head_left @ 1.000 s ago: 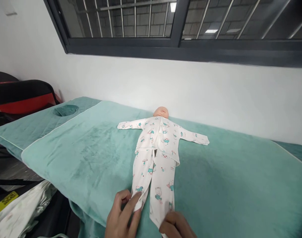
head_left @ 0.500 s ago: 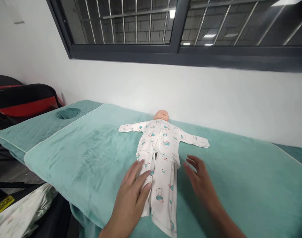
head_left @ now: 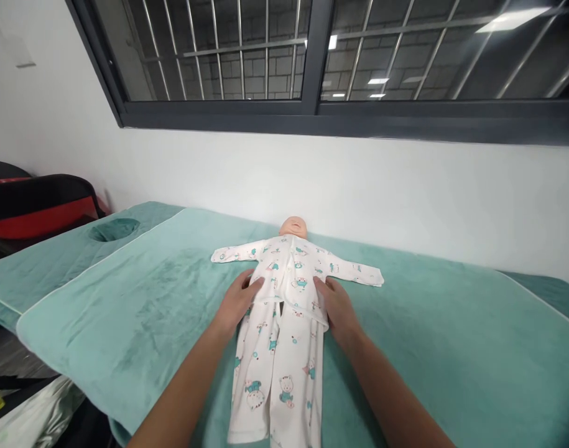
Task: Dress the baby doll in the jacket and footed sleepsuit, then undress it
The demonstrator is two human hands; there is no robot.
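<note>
A baby doll [head_left: 293,227] lies on its back, dressed in a white printed long-sleeved top [head_left: 288,267] and matching trousers [head_left: 296,373]. Its sleeves stretch out to both sides. My left hand [head_left: 237,302] grips the doll's left-of-view flank, thumb on the top and fingers tucked out of sight at the side. On the other flank, my right hand [head_left: 337,305] holds the doll the same way, its thumb on the front of the top. A small dark gap shows between the top's hem and the trousers.
The doll rests on a massage bed with a teal plush cover [head_left: 139,311] and a face hole [head_left: 114,229] at the left. A white wall [head_left: 359,186] and barred window stand behind. Folded chairs [head_left: 41,205] lean at left; white fabric [head_left: 37,414] lies lower left.
Both hands have moved up and inward, from over the trousers and beside the doll onto the sides of its torso. The view has shifted slightly.
</note>
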